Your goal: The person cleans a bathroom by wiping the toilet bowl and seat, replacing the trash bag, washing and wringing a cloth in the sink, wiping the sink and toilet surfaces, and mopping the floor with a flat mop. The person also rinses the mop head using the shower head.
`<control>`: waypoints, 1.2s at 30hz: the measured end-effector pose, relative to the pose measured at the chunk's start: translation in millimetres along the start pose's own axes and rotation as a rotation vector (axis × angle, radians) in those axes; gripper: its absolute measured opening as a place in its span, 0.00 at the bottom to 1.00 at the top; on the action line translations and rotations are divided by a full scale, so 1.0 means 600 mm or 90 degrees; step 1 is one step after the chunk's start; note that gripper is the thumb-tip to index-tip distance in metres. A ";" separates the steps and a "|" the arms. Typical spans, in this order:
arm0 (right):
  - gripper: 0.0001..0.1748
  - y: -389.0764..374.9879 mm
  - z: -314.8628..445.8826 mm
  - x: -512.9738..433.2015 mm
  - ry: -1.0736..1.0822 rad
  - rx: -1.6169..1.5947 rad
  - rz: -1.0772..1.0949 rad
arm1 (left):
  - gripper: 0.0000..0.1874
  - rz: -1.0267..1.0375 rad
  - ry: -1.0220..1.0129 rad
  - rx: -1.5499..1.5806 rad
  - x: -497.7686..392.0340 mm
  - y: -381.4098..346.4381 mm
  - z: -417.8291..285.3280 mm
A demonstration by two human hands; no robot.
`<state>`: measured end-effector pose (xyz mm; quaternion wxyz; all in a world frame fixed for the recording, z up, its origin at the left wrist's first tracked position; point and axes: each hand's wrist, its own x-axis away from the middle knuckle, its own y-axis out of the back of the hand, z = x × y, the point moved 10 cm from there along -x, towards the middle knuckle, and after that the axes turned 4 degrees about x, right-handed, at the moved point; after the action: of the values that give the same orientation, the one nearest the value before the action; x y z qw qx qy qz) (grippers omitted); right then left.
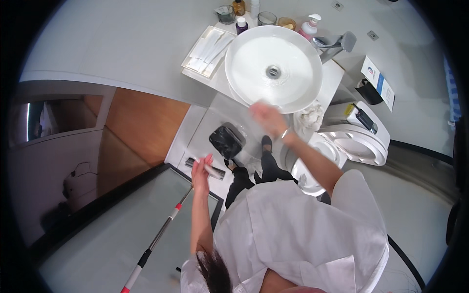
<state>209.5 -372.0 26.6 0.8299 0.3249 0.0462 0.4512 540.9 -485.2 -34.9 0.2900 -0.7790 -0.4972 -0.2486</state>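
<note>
My right hand [269, 117], blurred by motion, is over the front rim of a round white washbasin [234, 78]. A bracelet is on its wrist, and whether the fingers hold anything is unclear. Water ripples around the basin's metal drain [273, 72]. Lower and to the left is my left hand [200, 172], its fingers partly extended beside a blurred pale streak that I cannot identify. A telescopic pole [161, 232] with red and white sections runs up to that wrist. Beyond the hand, a dark and silver strip [216, 172] shows near the floor; whether it joins the pole is hidden.
A bin lined with a black bag [226, 141] stands below the counter. Crumpled white cloth [309, 116] lies beside the basin, near an open toilet [361, 144]. A tray of white packets [209, 51], a pump bottle [309, 27] and a chrome faucet [335, 44] surround the basin.
</note>
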 end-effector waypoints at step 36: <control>0.28 0.050 -0.135 -0.139 -0.226 0.504 0.060 | 0.17 0.053 -0.104 -0.286 0.000 -0.013 0.026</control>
<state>108.6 -385.2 -37.6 0.6149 0.6923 0.0577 0.3733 535.3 -471.7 -44.6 0.0782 -0.8612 -0.4188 -0.2772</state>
